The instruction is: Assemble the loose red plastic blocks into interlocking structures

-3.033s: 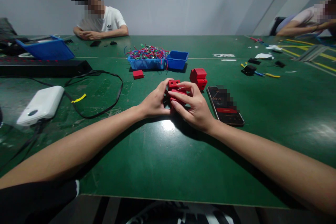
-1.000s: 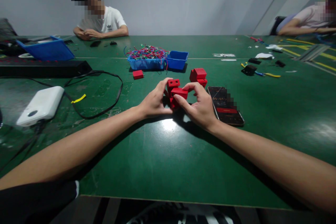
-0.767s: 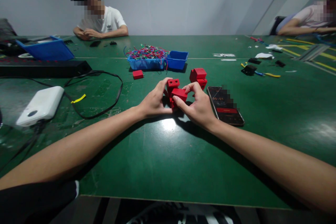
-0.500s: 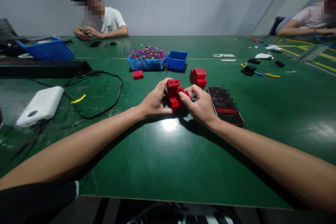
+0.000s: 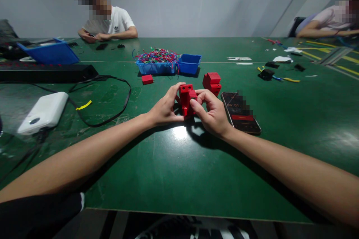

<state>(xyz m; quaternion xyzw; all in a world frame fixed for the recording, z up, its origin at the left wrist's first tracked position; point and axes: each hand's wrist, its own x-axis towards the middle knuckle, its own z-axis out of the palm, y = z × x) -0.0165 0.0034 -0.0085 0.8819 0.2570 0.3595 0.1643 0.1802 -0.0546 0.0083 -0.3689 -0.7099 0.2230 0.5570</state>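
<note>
My left hand (image 5: 166, 107) is closed around a red block (image 5: 183, 99) with two round holes in its upper face, thumb and fingers along its left side. A smaller red piece (image 5: 192, 93) is pinched between the thumb and index finger of my right hand (image 5: 211, 114). That piece sits against the block's right front; whether it is seated in it I cannot tell. Behind my right hand stands another red block (image 5: 212, 81), stepped in shape. Beyond my left hand lies a small red box-like part (image 5: 147, 79) with short pins on its right side.
A phone (image 5: 242, 114) lies just right of my right hand. Farther back are a blue bin (image 5: 157, 69) heaped with coloured wires and another blue bin (image 5: 190, 68). A white power bank (image 5: 45, 112) and a black cable (image 5: 131, 95) lie at left. Two people sit across the table.
My right hand has turned the small red piece more upright and brought it slightly left against the block. My left hand has stayed nearly still. The person opposite has lowered a hand.
</note>
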